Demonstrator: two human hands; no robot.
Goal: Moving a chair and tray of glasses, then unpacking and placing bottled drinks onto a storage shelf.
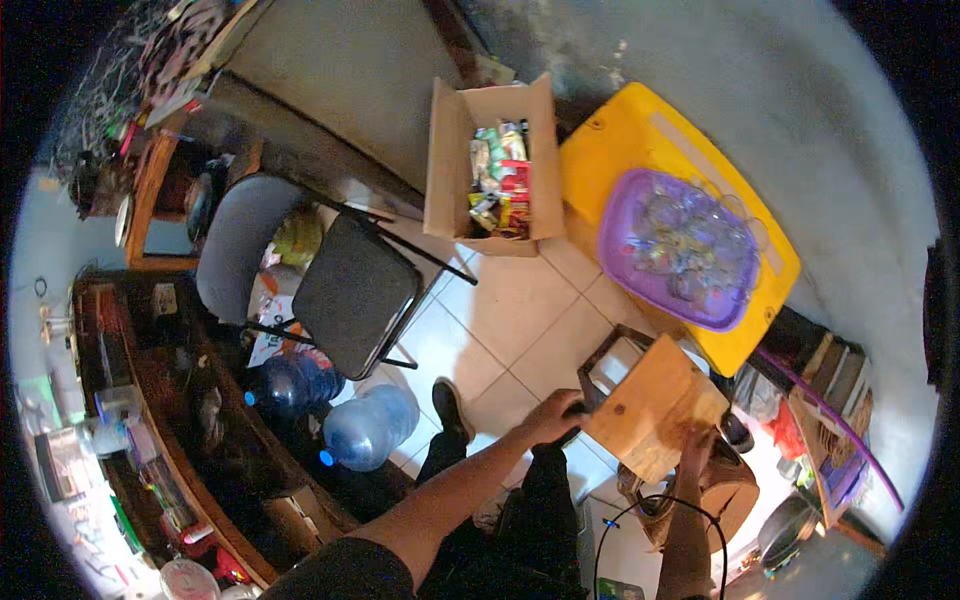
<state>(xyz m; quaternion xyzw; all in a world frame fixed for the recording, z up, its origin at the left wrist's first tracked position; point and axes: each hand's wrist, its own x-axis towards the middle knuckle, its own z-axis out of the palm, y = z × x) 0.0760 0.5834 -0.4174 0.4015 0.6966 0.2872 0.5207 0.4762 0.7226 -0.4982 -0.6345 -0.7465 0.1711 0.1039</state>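
In front of me, tilted, is a light-brown wooden board (650, 400) with a small dark hole near its left side. My right hand (697, 447) grips its near right edge. Beside the board's left edge, my left hand (555, 416) is closed around something dark that I cannot make out. Just beyond the board shows a dark-framed piece with a white inside (614, 364), partly covered by it. Below the board, a rounded brown wooden piece (728, 505) sits next to my right forearm.
A purple tub (612, 250) of clear glassware rests on a yellow table (640, 120). An open cardboard box (440, 180) holds colourful packets. To the left are a black folding chair (355, 290), two blue water jugs (370, 428) and a dark wooden shelf (150, 370). A cable (723, 545) loops near my right arm.
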